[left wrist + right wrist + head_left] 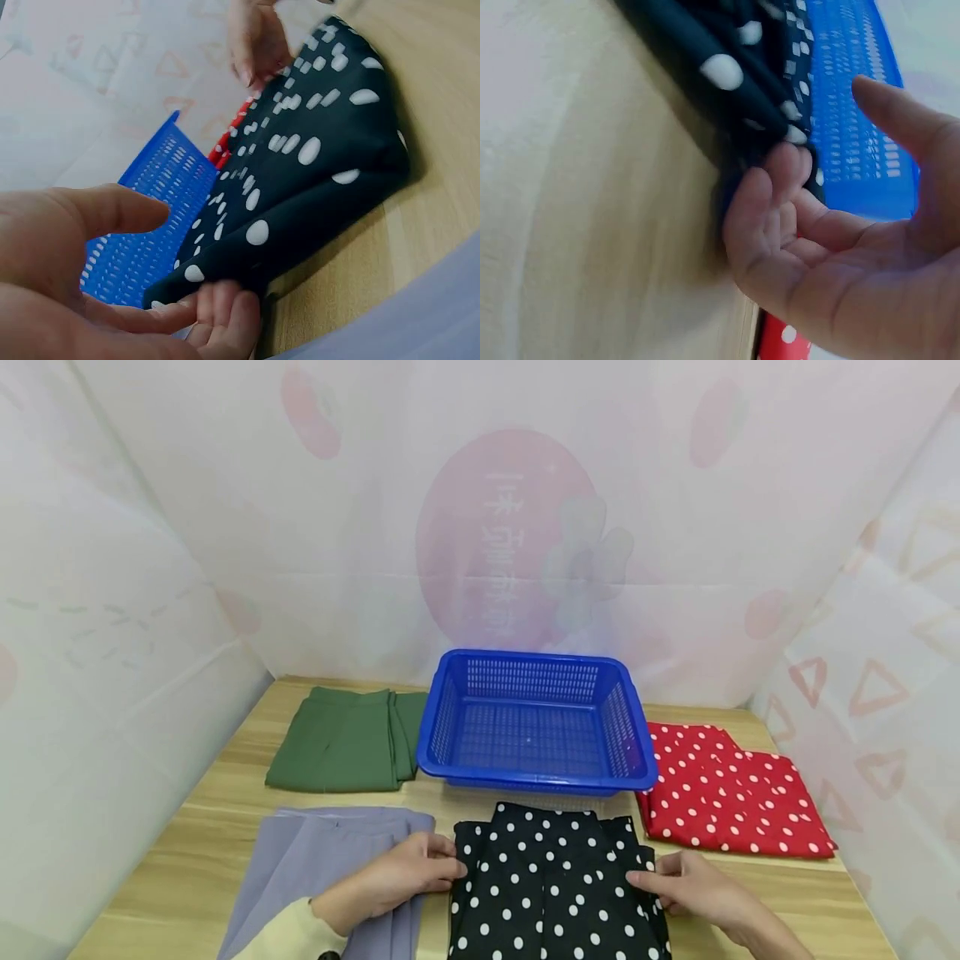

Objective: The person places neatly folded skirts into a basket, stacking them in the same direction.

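A folded black cloth with white polka dots lies on the table at the front middle. At its left edge is my left hand; in the left wrist view its fingers reach under the cloth's edge, with the thumb standing apart. My right hand is at the opposite edge. The right wrist view has its bent fingers touching the cloth's side, the thumb raised away from it. Partly beneath my left forearm lies a folded lavender cloth.
A blue plastic basket with nothing in it stands behind the black cloth. Left of it lies a folded green cloth, right of it a folded red polka-dot cloth. White printed sheets enclose the wooden table.
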`<state>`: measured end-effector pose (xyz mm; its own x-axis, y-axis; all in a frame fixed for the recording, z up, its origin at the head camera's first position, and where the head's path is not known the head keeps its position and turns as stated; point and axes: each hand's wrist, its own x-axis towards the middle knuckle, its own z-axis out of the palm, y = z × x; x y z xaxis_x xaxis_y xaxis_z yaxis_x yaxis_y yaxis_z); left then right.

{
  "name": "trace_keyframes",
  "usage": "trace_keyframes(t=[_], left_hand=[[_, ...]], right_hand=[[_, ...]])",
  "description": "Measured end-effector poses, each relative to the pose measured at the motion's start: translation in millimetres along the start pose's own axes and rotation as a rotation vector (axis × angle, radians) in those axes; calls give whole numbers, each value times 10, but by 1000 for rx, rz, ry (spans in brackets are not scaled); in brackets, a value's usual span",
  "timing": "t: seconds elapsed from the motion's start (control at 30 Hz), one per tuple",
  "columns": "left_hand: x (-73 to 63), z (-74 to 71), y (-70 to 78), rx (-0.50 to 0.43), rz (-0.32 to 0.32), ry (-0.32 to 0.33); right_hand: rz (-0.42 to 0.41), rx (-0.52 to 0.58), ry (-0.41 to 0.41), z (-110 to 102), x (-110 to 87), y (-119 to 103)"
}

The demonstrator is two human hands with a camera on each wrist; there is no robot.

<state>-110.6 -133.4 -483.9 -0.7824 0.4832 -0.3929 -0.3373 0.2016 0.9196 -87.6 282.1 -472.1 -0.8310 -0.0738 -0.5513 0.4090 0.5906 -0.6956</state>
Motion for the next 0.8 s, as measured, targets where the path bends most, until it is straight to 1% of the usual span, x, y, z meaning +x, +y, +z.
trace_keyframes(t=[0.1, 0.17, 0.23, 0.37, 0.47, 0.57, 0.8], left_hand=[[3, 48, -28, 91, 16, 47], [5, 64, -48, 116, 20, 77], [8, 76, -67, 100, 23, 94], [20, 89, -102, 55, 30, 111], [20, 92, -114, 43, 34, 126], [0, 81, -105, 27, 38, 123], [-115, 18, -62, -9, 38, 49]], right_hand=[[-11, -75, 48, 85, 13, 6], [0, -100, 87, 122, 23, -1], [1, -110, 103, 142, 32, -8], [-5, -87, 110, 152, 46, -19], [-37, -65, 92, 139, 38, -14], [-69, -52, 71, 109, 14, -7], [-111, -48, 2, 75, -103, -45]])
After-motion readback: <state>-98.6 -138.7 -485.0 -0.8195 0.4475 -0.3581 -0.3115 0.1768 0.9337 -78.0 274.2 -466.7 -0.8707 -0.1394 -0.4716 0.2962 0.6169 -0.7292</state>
